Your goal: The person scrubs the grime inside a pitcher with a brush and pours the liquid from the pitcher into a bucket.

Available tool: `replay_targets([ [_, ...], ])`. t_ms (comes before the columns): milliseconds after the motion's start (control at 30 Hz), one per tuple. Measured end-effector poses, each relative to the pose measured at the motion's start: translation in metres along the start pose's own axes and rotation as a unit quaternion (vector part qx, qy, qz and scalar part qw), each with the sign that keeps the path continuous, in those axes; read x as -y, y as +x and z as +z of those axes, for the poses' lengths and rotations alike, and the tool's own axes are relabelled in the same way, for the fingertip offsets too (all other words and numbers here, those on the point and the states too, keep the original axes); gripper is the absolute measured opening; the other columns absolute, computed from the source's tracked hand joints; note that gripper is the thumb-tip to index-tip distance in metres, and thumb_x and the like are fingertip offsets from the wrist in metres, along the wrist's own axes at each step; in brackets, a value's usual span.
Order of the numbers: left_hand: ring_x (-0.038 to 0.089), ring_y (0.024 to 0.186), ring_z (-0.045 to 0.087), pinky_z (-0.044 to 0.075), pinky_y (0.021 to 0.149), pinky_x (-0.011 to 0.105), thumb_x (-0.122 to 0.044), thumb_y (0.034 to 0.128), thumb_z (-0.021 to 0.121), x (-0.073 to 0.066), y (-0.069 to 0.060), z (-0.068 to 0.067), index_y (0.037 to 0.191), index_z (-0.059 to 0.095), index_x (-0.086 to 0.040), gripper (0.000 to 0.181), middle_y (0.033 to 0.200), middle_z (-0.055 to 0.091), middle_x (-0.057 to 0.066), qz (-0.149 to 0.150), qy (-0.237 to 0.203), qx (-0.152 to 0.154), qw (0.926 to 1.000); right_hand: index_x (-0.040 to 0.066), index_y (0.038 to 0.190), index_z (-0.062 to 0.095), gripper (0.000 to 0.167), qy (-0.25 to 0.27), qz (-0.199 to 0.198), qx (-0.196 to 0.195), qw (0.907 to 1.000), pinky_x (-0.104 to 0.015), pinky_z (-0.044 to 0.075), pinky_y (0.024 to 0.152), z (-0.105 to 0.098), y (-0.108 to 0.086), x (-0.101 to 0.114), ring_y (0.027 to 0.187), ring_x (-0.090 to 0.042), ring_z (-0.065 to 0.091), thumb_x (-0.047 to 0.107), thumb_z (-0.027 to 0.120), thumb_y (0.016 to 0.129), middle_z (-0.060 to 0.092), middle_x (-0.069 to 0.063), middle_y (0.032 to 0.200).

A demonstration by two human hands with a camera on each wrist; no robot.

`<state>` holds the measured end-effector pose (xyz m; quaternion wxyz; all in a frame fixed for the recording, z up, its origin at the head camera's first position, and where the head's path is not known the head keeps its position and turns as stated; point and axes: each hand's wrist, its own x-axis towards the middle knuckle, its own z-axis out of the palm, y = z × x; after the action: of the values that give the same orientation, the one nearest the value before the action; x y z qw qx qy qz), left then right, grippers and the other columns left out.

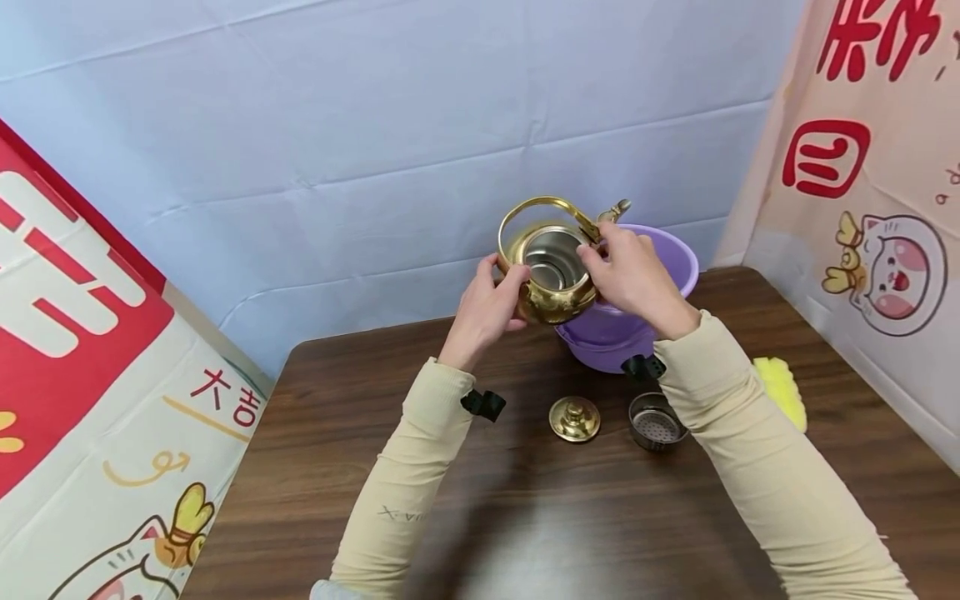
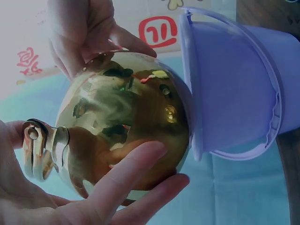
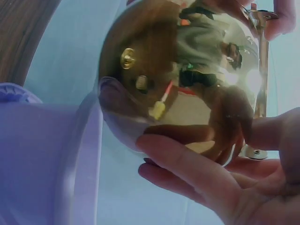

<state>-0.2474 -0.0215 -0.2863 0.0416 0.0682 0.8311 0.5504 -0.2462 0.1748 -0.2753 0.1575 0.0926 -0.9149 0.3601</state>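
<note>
A shiny gold teapot [image 1: 558, 304] without its lid is held up by both hands over the near side of a purple bucket [image 1: 611, 333]. Its mouth tilts toward me, showing the silvery inside, and its hoop handle [image 1: 542, 202] stands up at the back. My left hand [image 1: 487, 304] grips the teapot's left side, thumb near the rim. On the other side my right hand [image 1: 633, 271] grips it close to the spout [image 1: 617, 210]. The left wrist view shows the fingers spread along the rounded gold body [image 2: 126, 122], beside the bucket [image 2: 229, 89].
A gold lid [image 1: 575, 418] with a knob lies on the dark wooden table [image 1: 360, 400]. Right of it stands a perforated metal strainer [image 1: 657, 421]. A yellow sponge [image 1: 780, 392] lies near the table's right side, beyond my right forearm. Cloth backdrops [image 1: 375, 125] rise behind the table.
</note>
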Motion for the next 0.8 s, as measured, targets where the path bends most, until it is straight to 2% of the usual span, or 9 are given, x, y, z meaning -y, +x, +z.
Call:
replay_targets([
  [67,0.021,0.093,0.069,0.059,0.071,0.032,-0.048,0.0897,0.05,-0.002,0.002,0.003,0.151,0.025,-0.027,0.07,0.13,0.054,0.003,0.002,-0.001,-0.001,1.0,-0.002,0.116,0.057,0.032,0.002,0.002,-0.014,0.9999,-0.05,0.049,0.074,-0.002,-0.001,-0.003,0.09,-0.041,0.065,0.023,0.047,0.099,0.066,-0.028,0.111],
  [167,0.023,0.09,0.069,0.059,0.074,0.034,-0.046,0.0891,0.052,-0.002,0.006,0.007,0.153,0.023,-0.03,0.072,0.128,0.054,0.004,0.014,-0.003,-0.002,0.9999,-0.002,0.114,0.056,0.03,0.003,0.003,-0.034,0.9994,-0.049,0.047,0.075,-0.004,-0.002,-0.007,0.091,-0.039,0.063,0.022,0.048,0.098,0.066,-0.027,0.108],
  [367,0.026,0.084,0.069,0.058,0.077,0.035,-0.044,0.0904,0.053,-0.003,0.013,0.016,0.154,0.022,-0.03,0.072,0.123,0.054,0.0,0.045,0.006,-0.002,0.999,-0.001,0.125,0.053,0.036,0.003,0.01,-0.052,0.9986,-0.05,0.046,0.078,-0.011,-0.006,-0.014,0.095,-0.04,0.061,0.023,0.049,0.099,0.065,-0.026,0.109],
  [533,0.019,0.081,0.069,0.058,0.074,0.029,-0.045,0.0917,0.051,-0.004,0.02,0.022,0.154,0.021,-0.031,0.07,0.119,0.053,-0.003,0.064,0.025,0.002,0.9976,0.001,0.132,0.05,0.041,0.004,0.023,-0.057,0.9981,-0.051,0.045,0.076,-0.016,-0.009,-0.018,0.097,-0.041,0.061,0.026,0.048,0.1,0.065,-0.026,0.113],
  [700,0.015,0.077,0.069,0.057,0.071,0.025,-0.04,0.09,0.051,-0.007,0.026,0.028,0.154,0.02,-0.029,0.072,0.109,0.055,-0.001,0.083,0.032,0.004,0.996,0.005,0.138,0.047,0.044,0.016,0.023,-0.064,0.9976,-0.053,0.046,0.084,-0.021,-0.009,-0.024,0.106,-0.041,0.06,0.023,0.05,0.099,0.063,-0.026,0.12],
  [800,0.013,0.068,0.065,0.051,0.064,0.023,-0.038,0.0881,0.05,-0.007,0.029,0.03,0.154,0.02,-0.03,0.073,0.101,0.057,0.001,0.094,0.043,0.004,0.9946,0.007,0.141,0.045,0.046,0.017,0.022,-0.063,0.9976,-0.053,0.046,0.089,-0.022,-0.009,-0.028,0.11,-0.041,0.059,0.022,0.051,0.098,0.063,-0.025,0.122],
])
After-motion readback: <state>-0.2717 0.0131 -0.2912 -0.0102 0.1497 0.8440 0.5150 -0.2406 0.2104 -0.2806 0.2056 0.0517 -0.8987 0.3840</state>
